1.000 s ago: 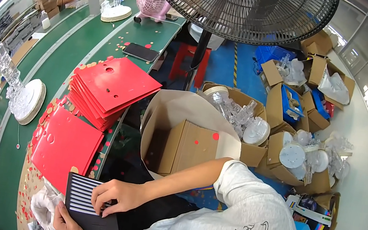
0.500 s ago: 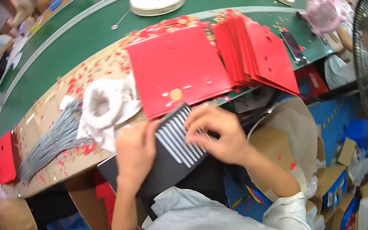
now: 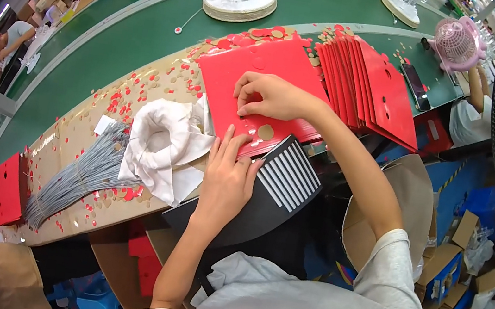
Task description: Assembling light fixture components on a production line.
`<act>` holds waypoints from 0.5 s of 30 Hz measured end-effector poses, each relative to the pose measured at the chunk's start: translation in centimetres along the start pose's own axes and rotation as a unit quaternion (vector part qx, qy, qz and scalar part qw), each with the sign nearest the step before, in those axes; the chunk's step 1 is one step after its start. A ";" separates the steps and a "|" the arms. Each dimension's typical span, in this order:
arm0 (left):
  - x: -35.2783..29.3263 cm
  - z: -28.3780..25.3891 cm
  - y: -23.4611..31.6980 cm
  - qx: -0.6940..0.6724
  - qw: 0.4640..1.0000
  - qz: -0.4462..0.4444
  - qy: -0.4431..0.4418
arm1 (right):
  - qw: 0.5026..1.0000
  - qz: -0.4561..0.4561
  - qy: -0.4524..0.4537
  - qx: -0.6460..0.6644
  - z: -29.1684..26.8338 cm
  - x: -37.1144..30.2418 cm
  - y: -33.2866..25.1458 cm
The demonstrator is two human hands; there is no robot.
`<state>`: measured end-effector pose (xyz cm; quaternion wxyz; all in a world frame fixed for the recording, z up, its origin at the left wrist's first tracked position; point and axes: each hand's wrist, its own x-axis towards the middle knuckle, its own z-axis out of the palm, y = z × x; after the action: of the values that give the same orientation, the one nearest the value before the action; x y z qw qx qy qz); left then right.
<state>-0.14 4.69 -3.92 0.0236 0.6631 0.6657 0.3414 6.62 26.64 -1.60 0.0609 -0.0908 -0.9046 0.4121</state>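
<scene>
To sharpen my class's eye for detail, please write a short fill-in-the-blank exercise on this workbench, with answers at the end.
1. The right hand is on or just above the flat red stack; the black sheet with white stripes lies nearer the ____ hand.
2. In the picture, the crumpled white cloth lies to the ____ of the bundle of thin grey strands.
3. The small round caged fan near the black rectangular phone is coloured ____.

Missing words: left; right; pink.
</scene>
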 end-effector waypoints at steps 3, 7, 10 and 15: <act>0.1 0.2 0.0 -0.002 1.000 -0.009 0.018 | 1.000 0.006 -0.022 0.007 -0.1 0.2 -0.1; 0.3 0.9 0.1 0.027 0.999 -0.008 0.032 | 1.000 -0.006 -0.003 -0.004 0.1 0.4 0.2; 0.4 0.7 0.4 0.003 1.000 -0.011 0.024 | 1.000 0.015 -0.003 -0.016 0.4 0.4 0.0; 0.2 1.2 0.1 -0.001 0.999 -0.020 0.040 | 1.000 0.013 0.016 -0.009 0.7 -0.1 -0.5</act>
<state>0.46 5.35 -4.72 0.0043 0.6356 0.6786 0.3681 6.55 25.77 -1.66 0.0689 -0.1092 -0.9059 0.4033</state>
